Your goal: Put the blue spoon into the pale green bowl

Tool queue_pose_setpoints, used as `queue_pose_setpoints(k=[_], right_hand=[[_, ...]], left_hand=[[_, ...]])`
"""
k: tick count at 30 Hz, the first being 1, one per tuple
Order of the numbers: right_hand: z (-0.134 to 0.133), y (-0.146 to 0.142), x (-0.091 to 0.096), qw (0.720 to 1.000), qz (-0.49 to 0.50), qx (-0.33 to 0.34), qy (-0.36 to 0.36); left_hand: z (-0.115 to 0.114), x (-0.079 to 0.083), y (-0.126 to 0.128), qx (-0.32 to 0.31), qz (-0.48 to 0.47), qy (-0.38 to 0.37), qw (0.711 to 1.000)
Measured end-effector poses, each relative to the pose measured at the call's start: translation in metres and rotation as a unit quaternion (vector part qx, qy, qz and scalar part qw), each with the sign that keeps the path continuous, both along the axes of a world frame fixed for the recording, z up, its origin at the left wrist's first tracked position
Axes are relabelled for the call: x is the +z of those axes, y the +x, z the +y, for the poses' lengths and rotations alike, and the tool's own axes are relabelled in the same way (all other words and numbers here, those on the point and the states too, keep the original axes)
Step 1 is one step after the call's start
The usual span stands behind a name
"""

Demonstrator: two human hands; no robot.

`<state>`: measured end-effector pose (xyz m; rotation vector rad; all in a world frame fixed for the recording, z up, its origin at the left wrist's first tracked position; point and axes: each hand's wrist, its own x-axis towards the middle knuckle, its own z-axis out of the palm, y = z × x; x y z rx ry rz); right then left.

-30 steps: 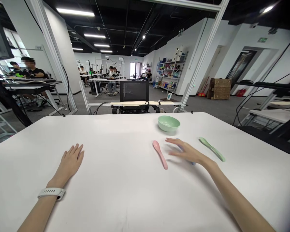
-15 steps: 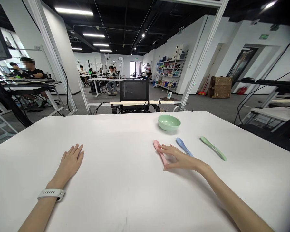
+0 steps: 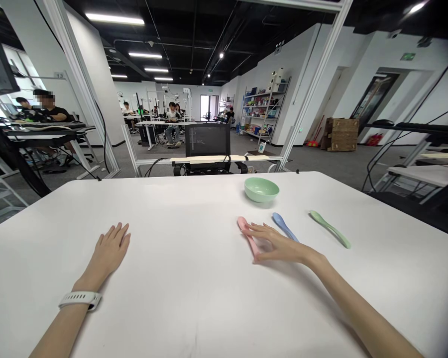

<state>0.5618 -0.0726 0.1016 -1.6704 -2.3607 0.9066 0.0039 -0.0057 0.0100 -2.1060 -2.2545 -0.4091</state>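
Observation:
My right hand [image 3: 278,244] reaches over a pink spoon [image 3: 252,243], its fingertips near the spoon's bowl end and its thumb at the handle end. The thumb and fingers are spread apart, and the spoon lies on the white table [image 3: 171,278]. Just beyond that hand is a blue spoon [image 3: 283,226], its handle end hidden behind the hand. A green spoon [image 3: 329,228] lies farther right. Behind the spoons stands a green bowl [image 3: 261,190], upright. On the table's left side, my left hand [image 3: 110,251] rests flat and open, holding nothing, with a pale watch strap on the wrist.
A black mesh chair [image 3: 208,140] stands past the table's far edge, behind a metal frame bar. Frame posts rise on both sides. Farther back are shelves [image 3: 263,107], a wooden crate [image 3: 339,134] and several people at desks.

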Motion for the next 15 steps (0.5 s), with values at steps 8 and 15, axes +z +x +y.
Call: queue_pose_setpoints(k=[8, 15], right_hand=[[-0.001, 0.003, 0.003, 1.0, 0.007, -0.004, -0.002], [-0.005, 0.0, 0.013, 0.999, -0.009, -0.032, -0.024]], left_hand=[[-0.002, 0.004, 0.002, 0.004, 0.004, -0.019, 1.0], [-0.002, 0.008, 0.006, 0.01, 0.004, -0.025, 1.0]])
